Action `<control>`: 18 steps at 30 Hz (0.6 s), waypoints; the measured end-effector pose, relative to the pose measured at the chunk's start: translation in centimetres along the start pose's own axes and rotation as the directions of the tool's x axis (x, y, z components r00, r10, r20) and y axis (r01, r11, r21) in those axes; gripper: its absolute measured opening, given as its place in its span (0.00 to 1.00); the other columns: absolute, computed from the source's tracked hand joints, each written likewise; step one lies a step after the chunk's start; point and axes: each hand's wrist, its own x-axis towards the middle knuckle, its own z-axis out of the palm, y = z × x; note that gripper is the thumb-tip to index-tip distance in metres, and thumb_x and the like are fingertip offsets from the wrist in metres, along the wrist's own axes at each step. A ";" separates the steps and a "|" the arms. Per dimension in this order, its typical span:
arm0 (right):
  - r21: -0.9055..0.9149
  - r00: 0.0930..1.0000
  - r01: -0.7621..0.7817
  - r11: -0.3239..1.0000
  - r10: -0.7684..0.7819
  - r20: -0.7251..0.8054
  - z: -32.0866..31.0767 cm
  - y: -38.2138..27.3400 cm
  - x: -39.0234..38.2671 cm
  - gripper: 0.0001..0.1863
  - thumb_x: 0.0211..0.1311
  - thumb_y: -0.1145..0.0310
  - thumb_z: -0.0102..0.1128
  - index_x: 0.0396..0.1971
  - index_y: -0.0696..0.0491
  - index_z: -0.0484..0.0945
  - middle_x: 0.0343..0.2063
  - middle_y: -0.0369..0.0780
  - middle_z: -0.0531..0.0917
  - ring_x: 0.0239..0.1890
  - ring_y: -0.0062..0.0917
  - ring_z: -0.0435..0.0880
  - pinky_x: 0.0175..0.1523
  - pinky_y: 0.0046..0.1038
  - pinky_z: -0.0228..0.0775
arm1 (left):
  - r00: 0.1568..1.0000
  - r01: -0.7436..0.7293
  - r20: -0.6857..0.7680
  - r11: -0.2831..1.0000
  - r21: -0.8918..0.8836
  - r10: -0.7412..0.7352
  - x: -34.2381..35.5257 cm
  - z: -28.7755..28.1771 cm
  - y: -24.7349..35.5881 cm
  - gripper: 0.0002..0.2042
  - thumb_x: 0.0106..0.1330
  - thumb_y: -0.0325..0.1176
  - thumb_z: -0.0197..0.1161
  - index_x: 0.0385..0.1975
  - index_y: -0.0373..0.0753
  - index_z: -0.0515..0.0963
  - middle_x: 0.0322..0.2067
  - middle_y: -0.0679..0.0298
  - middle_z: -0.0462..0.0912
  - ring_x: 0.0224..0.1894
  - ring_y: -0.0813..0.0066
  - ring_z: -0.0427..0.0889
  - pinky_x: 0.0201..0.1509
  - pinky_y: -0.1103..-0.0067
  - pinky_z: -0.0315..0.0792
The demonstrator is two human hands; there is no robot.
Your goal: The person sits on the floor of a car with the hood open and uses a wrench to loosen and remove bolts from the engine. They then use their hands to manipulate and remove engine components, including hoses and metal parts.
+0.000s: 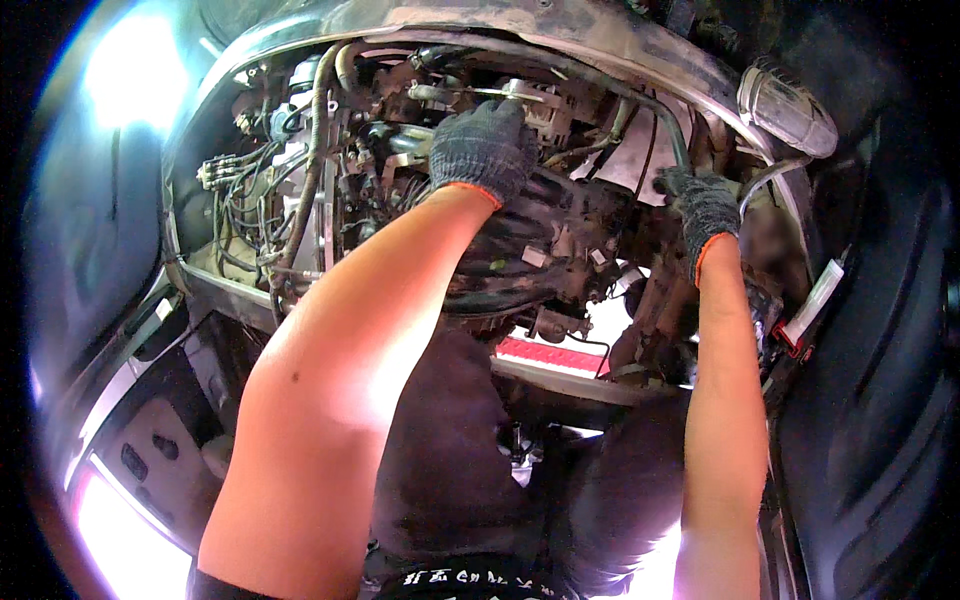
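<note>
Both my hands wear dark grey knit gloves with orange cuffs and reach into an open vehicle engine bay. My left hand [483, 147] is closed, knuckles up, at the far middle of the engine beside a pale metal engine part [540, 105]. Its fingertips are hidden, so what they grip does not show. Over at the right side, my right hand [708, 212] has its fingers curled around the lower end of a black hose [672, 128], which bends down from the far edge. Beneath and between my hands lie dirty black engine parts [515, 240].
Wires and connectors [235, 172] bunch at the left, beside a long corrugated hose [318, 150]. A curved metal body rim [640, 45] bounds the far side, with a ribbed air duct [790, 105] at the far right. The near frame rail [580, 385] crosses before my legs.
</note>
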 end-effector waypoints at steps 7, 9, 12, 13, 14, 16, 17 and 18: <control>0.112 0.996 -0.068 0.991 0.073 -0.042 0.8 2.2 2.9 0.19 0.62 0.51 0.59 0.43 0.49 0.84 0.35 0.43 0.85 0.38 0.32 0.84 0.46 0.32 0.74 | 0.990 -0.098 -0.097 0.995 0.002 0.098 -0.5 0.7 -0.7 0.12 0.62 0.42 0.59 0.39 0.43 0.78 0.38 0.52 0.82 0.38 0.47 0.82 0.42 0.56 0.75; 0.122 0.994 -0.090 0.988 0.098 -0.056 0.8 3.0 3.1 0.18 0.62 0.51 0.59 0.43 0.49 0.84 0.35 0.43 0.85 0.38 0.32 0.84 0.46 0.32 0.74 | 0.994 -0.097 -0.043 0.995 -0.012 0.096 0.0 0.8 -0.2 0.13 0.61 0.42 0.60 0.40 0.43 0.78 0.38 0.52 0.82 0.39 0.46 0.82 0.42 0.56 0.75; 0.153 0.994 -0.092 0.984 0.099 -0.039 2.5 3.3 4.1 0.18 0.62 0.52 0.59 0.43 0.49 0.84 0.35 0.43 0.85 0.38 0.33 0.84 0.46 0.33 0.74 | 0.987 -0.121 -0.111 0.993 -0.010 0.119 -0.1 1.4 -0.6 0.11 0.60 0.41 0.60 0.37 0.42 0.78 0.35 0.54 0.82 0.37 0.48 0.82 0.42 0.58 0.74; 0.161 0.994 -0.095 0.982 0.101 -0.035 3.0 3.4 4.3 0.18 0.62 0.52 0.59 0.43 0.49 0.84 0.35 0.43 0.85 0.38 0.33 0.84 0.46 0.33 0.74 | 0.982 -0.134 -0.140 0.991 -0.011 0.131 -0.2 1.5 -0.6 0.10 0.60 0.41 0.59 0.35 0.42 0.77 0.33 0.54 0.81 0.36 0.49 0.82 0.43 0.59 0.73; 0.173 0.995 -0.093 0.981 0.098 -0.025 3.7 3.4 4.5 0.18 0.62 0.52 0.59 0.43 0.49 0.84 0.35 0.43 0.85 0.38 0.33 0.84 0.46 0.33 0.74 | 0.975 -0.145 -0.167 0.989 0.011 0.145 -0.3 1.6 -0.7 0.09 0.59 0.39 0.59 0.34 0.42 0.77 0.33 0.54 0.81 0.36 0.50 0.81 0.41 0.59 0.73; 0.189 0.997 -0.073 0.979 0.078 -0.018 5.2 3.3 5.4 0.18 0.62 0.52 0.59 0.43 0.49 0.84 0.36 0.43 0.85 0.38 0.33 0.84 0.46 0.33 0.74 | 0.957 -0.198 -0.216 0.980 0.007 0.195 -0.3 1.6 -1.6 0.09 0.58 0.37 0.60 0.34 0.42 0.78 0.32 0.54 0.81 0.35 0.50 0.81 0.41 0.59 0.73; 0.195 0.997 -0.075 0.978 0.080 -0.018 5.7 3.6 5.4 0.18 0.62 0.52 0.59 0.43 0.49 0.84 0.36 0.43 0.85 0.38 0.33 0.84 0.46 0.33 0.74 | 0.947 -0.231 -0.230 0.973 -0.008 0.223 -0.3 1.7 -1.3 0.09 0.57 0.36 0.61 0.35 0.41 0.78 0.32 0.54 0.81 0.35 0.50 0.81 0.40 0.59 0.73; 0.200 0.997 -0.071 0.977 0.078 -0.025 6.0 3.8 5.8 0.18 0.62 0.52 0.59 0.43 0.49 0.84 0.36 0.44 0.85 0.38 0.33 0.84 0.46 0.33 0.74 | 0.942 -0.229 -0.262 0.972 -0.053 0.208 -0.3 1.8 -0.9 0.08 0.55 0.33 0.61 0.34 0.42 0.79 0.32 0.55 0.81 0.35 0.51 0.81 0.39 0.60 0.73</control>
